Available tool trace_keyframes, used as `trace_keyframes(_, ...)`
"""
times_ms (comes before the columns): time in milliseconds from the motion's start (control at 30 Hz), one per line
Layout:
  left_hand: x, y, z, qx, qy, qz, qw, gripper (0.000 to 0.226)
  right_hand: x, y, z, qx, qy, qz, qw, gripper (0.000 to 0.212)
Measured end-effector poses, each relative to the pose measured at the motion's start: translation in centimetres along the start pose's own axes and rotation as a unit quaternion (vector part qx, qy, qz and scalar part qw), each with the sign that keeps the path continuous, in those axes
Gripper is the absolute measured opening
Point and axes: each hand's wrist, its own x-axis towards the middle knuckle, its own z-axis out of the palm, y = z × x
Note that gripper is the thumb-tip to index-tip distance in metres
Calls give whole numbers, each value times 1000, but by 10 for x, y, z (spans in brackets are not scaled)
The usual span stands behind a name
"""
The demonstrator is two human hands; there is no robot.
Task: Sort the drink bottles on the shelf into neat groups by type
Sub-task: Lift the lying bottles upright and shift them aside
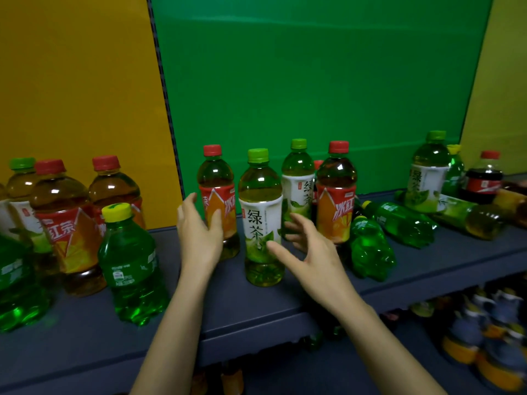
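On the dark blue-grey shelf (251, 315), the mid row is alternating types: a red-capped clear plastic iced tea bottle with red-orange label (216, 178), a green-capped clear plastic green tea bottle with white label (261, 218), a second white-label green tea bottle (298, 172) behind it, then a second red-label iced tea bottle (336, 195).

Left hand (199, 232) is cupping around the first iced tea bottle, thumb crossing its label, fingers straight. Grip released; contact unclear.

Right hand (310, 252) is spreading between the two green teas. Grip released, holding nothing.

My read: the hands are bracketing different types to split them. Iced tea is probably heading left toward the red-label cluster (65, 223), with the green teas pairing up.

A transparent green plastic soda bottle (370, 249) is lying on its side just right, likely needing standing up. A yellow-capped green soda bottle (131, 260) is standing at front left. Sorting is looking early.
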Motion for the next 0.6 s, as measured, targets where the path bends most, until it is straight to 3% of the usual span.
trace_keyframes(100, -36, 18, -11, -23, 89, 111, 990, 29, -16, 0, -34, -7, 25, -30, 999, 30)
trace_keyframes(167, -55, 32, -10, -35, 97, 169, 980, 15, -21, 2, -63, -19, 38, -36, 998, 13)
trace_keyframes(367, -93, 74, 34, -19, 17, 246, 969, 5, 9, 40, -147, -66, 62, -14, 996, 20)
trace_keyframes(600, -121, 109, 119, 88, -39, 237, 967, 16, 79, 88, -198, -154, -22, -4, 988, 11)
